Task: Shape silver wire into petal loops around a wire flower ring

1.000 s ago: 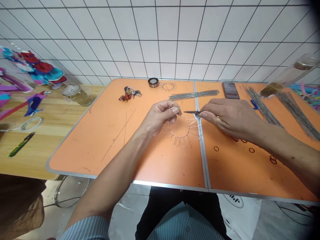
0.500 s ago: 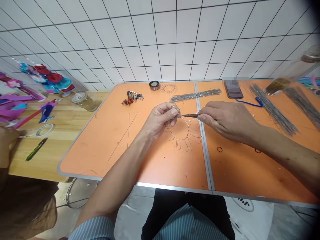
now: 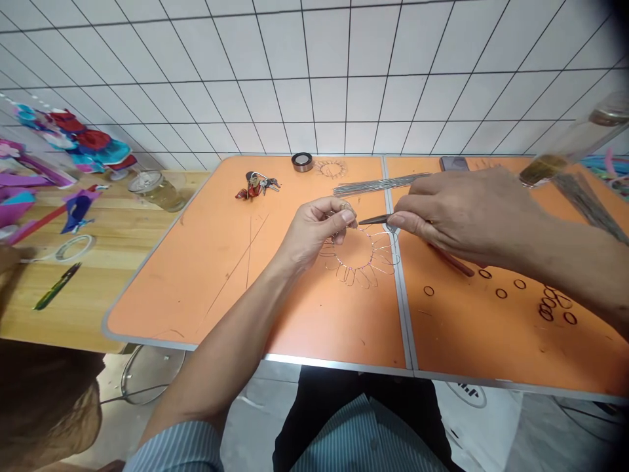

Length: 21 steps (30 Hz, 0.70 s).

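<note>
My left hand (image 3: 314,233) pinches the upper edge of a wire ring (image 3: 354,267) with thin loops fanning outward round it. The ring hangs just above or against the orange table; I cannot tell which. In my right hand (image 3: 457,213) is a pair of needle-nose pliers (image 3: 374,220), its dark tip pointing left and close to my left fingertips. One reddish handle shows below the palm, and the rest of the grip is hidden. Whether the jaws hold wire is too small to see.
Behind the hands lie a wire bundle (image 3: 378,186), a tape roll (image 3: 301,162), keys (image 3: 258,185) and a second wire ring (image 3: 330,169). Several small dark rings (image 3: 546,308) are at right, near a tilted glass container (image 3: 555,160). A co-worker's arm (image 3: 10,259) is at far left.
My right hand has lifted and turned, tilting the pliers and showing their reddish handle. More small dark rings have come into sight beneath the arm. The left hand keeps its pinch.
</note>
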Motion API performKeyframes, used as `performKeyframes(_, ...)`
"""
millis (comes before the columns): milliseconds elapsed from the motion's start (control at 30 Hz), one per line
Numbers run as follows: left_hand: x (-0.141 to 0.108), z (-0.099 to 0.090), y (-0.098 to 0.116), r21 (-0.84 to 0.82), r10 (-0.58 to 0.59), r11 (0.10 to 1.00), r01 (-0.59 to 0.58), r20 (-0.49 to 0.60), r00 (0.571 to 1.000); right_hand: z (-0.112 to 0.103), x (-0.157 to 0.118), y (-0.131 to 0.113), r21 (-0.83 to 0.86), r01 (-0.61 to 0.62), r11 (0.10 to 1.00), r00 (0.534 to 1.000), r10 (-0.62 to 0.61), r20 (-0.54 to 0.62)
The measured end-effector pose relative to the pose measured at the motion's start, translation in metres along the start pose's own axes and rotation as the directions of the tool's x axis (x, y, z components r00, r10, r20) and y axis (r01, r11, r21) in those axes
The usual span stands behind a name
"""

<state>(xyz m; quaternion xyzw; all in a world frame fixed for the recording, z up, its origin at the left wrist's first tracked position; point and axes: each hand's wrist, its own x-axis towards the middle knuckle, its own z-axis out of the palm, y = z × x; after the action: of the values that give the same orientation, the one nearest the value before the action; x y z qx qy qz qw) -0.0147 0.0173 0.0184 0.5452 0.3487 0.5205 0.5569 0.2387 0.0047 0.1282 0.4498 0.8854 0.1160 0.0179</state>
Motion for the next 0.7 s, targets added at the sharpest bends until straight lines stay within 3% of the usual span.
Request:
performKeyframes(400, -0.0012, 0.0042, 0.0023, -0.001, 0.008, 1.000, -0.008, 0.034, 0.999, -0.0073, 0.0044, -0.0101, -0.102, 0.018, 0.995, 0.993, -0.006, 0.120)
performKeyframes(700, -0.0011, 0.0042, 0.0020, 0.020, -0.003, 1.000, 0.002, 0.027, 1.000, -0.0067, 0.0048, -0.0105, -0.093, 0.025, 0.995, 0.995, -0.016, 0.094)
